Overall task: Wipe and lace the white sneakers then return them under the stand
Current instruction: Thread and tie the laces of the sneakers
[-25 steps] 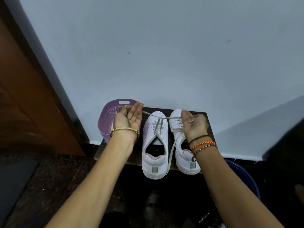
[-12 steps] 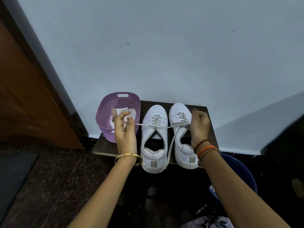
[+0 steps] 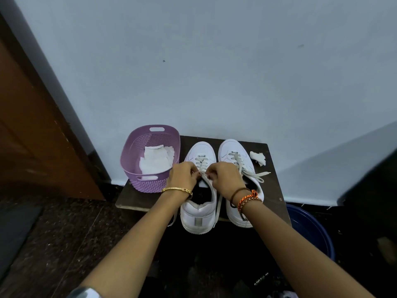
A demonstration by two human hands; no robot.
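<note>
Two white sneakers stand side by side, toes to the wall, on a dark wooden stand (image 3: 272,190). My left hand (image 3: 182,176) and my right hand (image 3: 225,179) meet over the tongue of the left sneaker (image 3: 198,214), each pinching an end of its white lace (image 3: 217,208), which trails down both sides of the shoe. The right sneaker (image 3: 233,152) is laced, its loose ends lying to the right. My right wrist covers its heel.
A purple perforated basket (image 3: 150,183) with white cloths inside sits at the stand's left end. A crumpled white wipe (image 3: 257,158) lies at the stand's back right. A blue bucket (image 3: 311,231) stands on the floor to the right, a brown door at left.
Both hands have come together from wide apart, where they held the lace stretched taut sideways, to the middle of the left sneaker. The view has tilted down.
</note>
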